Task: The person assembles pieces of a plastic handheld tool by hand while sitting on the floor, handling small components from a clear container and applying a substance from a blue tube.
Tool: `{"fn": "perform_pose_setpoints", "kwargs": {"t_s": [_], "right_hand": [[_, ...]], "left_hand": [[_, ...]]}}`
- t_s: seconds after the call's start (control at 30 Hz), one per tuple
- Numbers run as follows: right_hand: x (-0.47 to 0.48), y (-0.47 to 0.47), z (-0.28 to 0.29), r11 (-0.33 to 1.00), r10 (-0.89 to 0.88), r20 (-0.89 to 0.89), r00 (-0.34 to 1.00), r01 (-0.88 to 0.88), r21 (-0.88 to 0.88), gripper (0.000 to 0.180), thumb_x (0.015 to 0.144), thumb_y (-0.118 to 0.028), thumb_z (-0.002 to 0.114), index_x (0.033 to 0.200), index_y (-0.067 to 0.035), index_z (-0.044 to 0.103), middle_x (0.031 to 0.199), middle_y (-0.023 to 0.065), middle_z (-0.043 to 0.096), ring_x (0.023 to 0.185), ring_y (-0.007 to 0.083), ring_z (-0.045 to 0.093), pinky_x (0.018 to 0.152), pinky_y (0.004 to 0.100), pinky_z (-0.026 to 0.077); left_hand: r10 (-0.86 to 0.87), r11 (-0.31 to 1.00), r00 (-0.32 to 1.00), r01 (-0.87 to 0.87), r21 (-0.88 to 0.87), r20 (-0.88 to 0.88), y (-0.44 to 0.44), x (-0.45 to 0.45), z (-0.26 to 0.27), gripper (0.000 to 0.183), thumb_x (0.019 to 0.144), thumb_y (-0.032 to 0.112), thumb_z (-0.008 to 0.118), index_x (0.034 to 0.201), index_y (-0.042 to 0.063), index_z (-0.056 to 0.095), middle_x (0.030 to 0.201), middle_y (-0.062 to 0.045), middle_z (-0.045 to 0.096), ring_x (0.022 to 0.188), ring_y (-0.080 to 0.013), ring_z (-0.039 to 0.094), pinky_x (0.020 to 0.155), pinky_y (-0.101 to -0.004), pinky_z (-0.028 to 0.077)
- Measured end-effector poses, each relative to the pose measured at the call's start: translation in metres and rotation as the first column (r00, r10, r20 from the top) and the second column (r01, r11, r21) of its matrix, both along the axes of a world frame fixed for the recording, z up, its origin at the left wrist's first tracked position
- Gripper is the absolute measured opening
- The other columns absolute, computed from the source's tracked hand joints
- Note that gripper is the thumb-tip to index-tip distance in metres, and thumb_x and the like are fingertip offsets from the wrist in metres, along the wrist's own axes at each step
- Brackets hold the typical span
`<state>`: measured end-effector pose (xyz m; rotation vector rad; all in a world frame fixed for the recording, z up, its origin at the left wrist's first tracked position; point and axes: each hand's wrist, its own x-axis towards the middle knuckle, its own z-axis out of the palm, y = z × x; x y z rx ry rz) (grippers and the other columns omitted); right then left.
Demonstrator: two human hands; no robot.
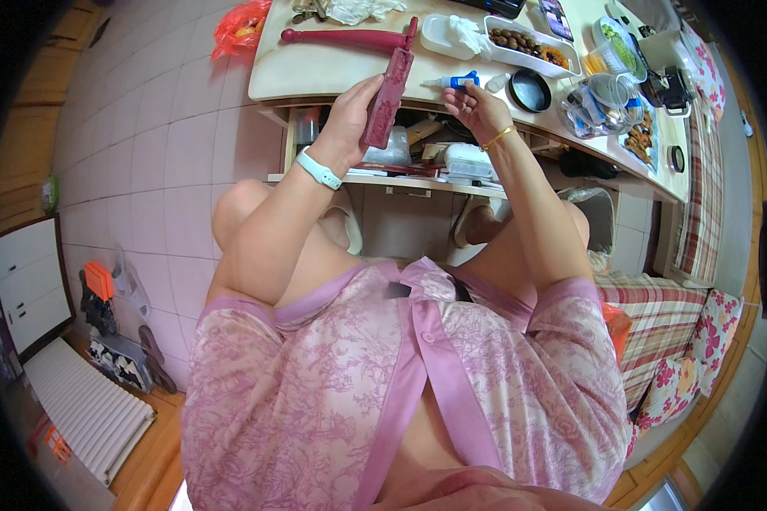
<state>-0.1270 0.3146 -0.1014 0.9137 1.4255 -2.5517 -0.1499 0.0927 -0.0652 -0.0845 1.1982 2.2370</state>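
Note:
My left hand point(351, 121) holds a dark red block-like piece point(390, 99) with a rough face, tilted upright over the table's front edge. Behind it, a dark red turned leg-like part point(351, 38) lies on the table, its right end beside a short upright red piece. My right hand point(479, 112) is at the table edge, its fingertips at a small blue and white glue bottle point(460, 81) with a clear nozzle pointing left. A small translucent cap or bottle point(497, 83) lies right of it. Whether the fingers grip the bottle is hard to tell.
On the pale table point(326, 70) stand a white tray of round brown food point(524, 48), a black round lid point(529, 91), a clear plastic jar point(601, 105) and a phone point(555, 19). An open shelf point(422, 182) with boxes sits below, above my knees. A red bag point(240, 29) hangs at left.

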Motion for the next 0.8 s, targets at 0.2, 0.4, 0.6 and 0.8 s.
{"fn": "perform_pose_setpoints", "kwargs": {"t_s": [0.2, 0.4, 0.6, 0.8], "right_hand": [[-0.007, -0.005, -0.002, 0.951, 0.087, 0.102, 0.991, -0.113, 0.287, 0.030, 0.093, -0.026, 0.046, 0.092, 0.001, 0.057, 0.084, 0.0122, 0.065, 0.072, 0.0181, 0.065, 0.058, 0.0273, 0.054], [-0.015, 0.006, -0.015, 0.789, 0.129, 0.121, 0.984, -0.176, 0.589, 0.033, 0.089, -0.028, 0.051, 0.085, 0.004, 0.058, 0.070, 0.0127, 0.065, 0.055, 0.0180, 0.063, 0.049, 0.0268, 0.052], [-0.012, -0.001, -0.010, 0.947, 0.054, 0.010, 0.998, -0.054, 0.318, 0.026, 0.089, -0.023, 0.052, 0.091, 0.002, 0.056, 0.080, 0.0149, 0.065, 0.067, 0.0201, 0.065, 0.054, 0.0269, 0.053], [-0.002, -0.023, 0.018, 0.775, 0.051, -0.154, 0.987, 0.058, 0.629, 0.023, 0.087, -0.022, 0.056, 0.093, 0.000, 0.058, 0.078, 0.0095, 0.064, 0.060, 0.0120, 0.058, 0.052, 0.0232, 0.049]], "left_hand": [[-0.014, 1.000, 1.000, 0.014, 0.006, 0.000, -0.004, 0.000, 0.002, 0.029, 0.093, 0.025, 0.045, 0.108, 0.002, 0.055, 0.089, -0.006, 0.062, 0.071, -0.0095, 0.058, 0.057, -0.0217, 0.050], [-0.009, 1.000, 1.000, 0.008, -0.019, -0.022, -0.005, 0.000, 0.011, 0.029, 0.093, 0.027, 0.046, 0.104, 0.002, 0.056, 0.081, -0.005, 0.061, 0.064, -0.0101, 0.057, 0.056, -0.0211, 0.049], [0.009, 1.000, 1.000, -0.009, -0.005, -0.030, -0.004, -0.004, 0.009, 0.030, 0.093, 0.028, 0.046, 0.102, 0.001, 0.057, 0.078, -0.006, 0.060, 0.061, -0.0112, 0.056, 0.054, -0.0218, 0.048], [0.000, 0.999, 1.000, 0.000, 0.042, 0.003, -0.002, -0.006, 0.006, 0.030, 0.093, 0.026, 0.044, 0.103, 0.000, 0.056, 0.082, -0.008, 0.061, 0.067, -0.0134, 0.058, 0.061, -0.0248, 0.049]]}}
